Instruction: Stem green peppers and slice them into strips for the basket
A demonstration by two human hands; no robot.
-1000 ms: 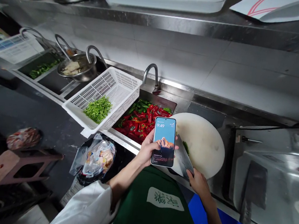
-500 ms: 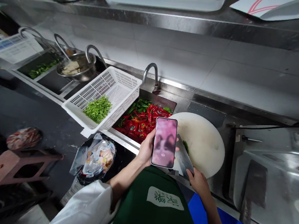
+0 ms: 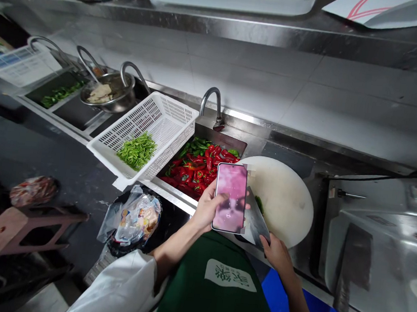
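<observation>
My left hand (image 3: 207,206) is closed around a smartphone (image 3: 232,188) with a lit pink screen, its thumb lying over the glass. In my right hand (image 3: 277,252) is the handle of a cleaver (image 3: 257,220), whose broad blade rests over the near left part of a round white cutting board (image 3: 289,199). A piece of green pepper (image 3: 259,204) lies on the board beside the blade. Red peppers (image 3: 199,171) and some green ones fill the sink behind the phone, which hides part of the board and the blade.
Left of the peppers, a white plastic basket (image 3: 173,140) holds sliced green pieces (image 3: 137,150). A faucet (image 3: 211,97) rises behind the sink. Farther left stands a metal bowl (image 3: 115,101). Below the counter edge are a bagged bin (image 3: 138,218) and a pink stool (image 3: 10,232).
My left thumb has moved from the phone's edge onto its screen, and the screen's picture has changed. My right hand and the cleaver have stayed in place.
</observation>
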